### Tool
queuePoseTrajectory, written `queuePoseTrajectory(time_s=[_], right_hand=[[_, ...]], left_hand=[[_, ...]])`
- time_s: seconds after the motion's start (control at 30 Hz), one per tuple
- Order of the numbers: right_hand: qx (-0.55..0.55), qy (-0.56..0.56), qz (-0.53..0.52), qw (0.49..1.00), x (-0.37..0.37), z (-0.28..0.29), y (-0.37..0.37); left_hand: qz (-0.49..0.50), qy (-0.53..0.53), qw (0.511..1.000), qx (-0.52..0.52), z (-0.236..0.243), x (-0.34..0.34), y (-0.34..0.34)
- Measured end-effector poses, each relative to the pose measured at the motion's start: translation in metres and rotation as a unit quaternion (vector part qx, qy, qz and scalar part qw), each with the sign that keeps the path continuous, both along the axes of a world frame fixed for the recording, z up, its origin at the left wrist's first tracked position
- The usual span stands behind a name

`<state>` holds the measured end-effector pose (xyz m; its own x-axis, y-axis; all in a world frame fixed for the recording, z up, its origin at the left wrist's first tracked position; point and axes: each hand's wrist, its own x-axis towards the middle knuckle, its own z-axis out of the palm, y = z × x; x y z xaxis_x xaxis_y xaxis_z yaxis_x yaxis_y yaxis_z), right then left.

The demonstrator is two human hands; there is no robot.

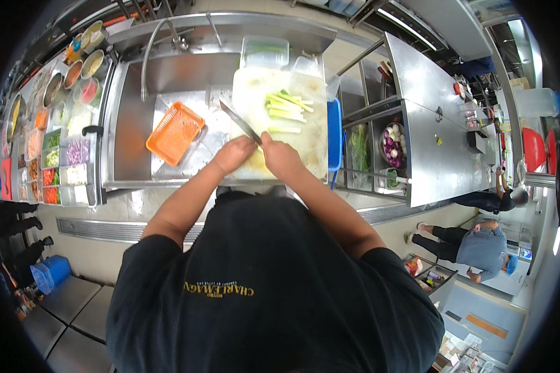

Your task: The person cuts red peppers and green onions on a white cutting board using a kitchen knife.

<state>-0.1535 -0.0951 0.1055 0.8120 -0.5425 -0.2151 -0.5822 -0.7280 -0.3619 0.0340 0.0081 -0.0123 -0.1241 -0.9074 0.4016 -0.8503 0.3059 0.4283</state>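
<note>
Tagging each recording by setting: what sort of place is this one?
Most likely a commercial kitchen: a steel sink with a white cutting board laid across it, rows of prepped-ingredient containers, and steel counters.

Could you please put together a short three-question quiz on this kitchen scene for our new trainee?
1. True or false: the orange basket lies on the cutting board.
2. What sits on the board beyond the knife? A) pale green vegetable strips B) bread slices C) eggs
3. Fill in: both the left hand and the right hand rest at the board's ____ edge.

Key
1. False; it lies in the steel sink, left of the board.
2. A, the vegetable strips.
3. Near.
</note>
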Motion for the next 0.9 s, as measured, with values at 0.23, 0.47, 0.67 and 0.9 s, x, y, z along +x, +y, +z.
queuePoseTrajectory(time_s=[0.23,0.47,0.67,0.9], right_hand=[[0.012,-0.003,-0.007,1.0,0.002,-0.002,0.008],[0.015,-0.015,-0.004,1.0,0.003,0.0,0.008],[0.023,-0.032,-0.025,0.999,0.003,-0.006,0.006],[0.002,-0.077,-0.022,0.997,0.001,-0.018,0.01]], left_hand=[[0.025,0.02,0.999,-0.021,0.006,-0.002,-0.003],[0.033,0.026,0.998,-0.035,0.001,-0.003,0.0],[0.037,0.027,0.997,-0.058,-0.001,-0.003,0.0],[0.036,0.043,0.997,-0.052,0.001,-0.006,0.005]])
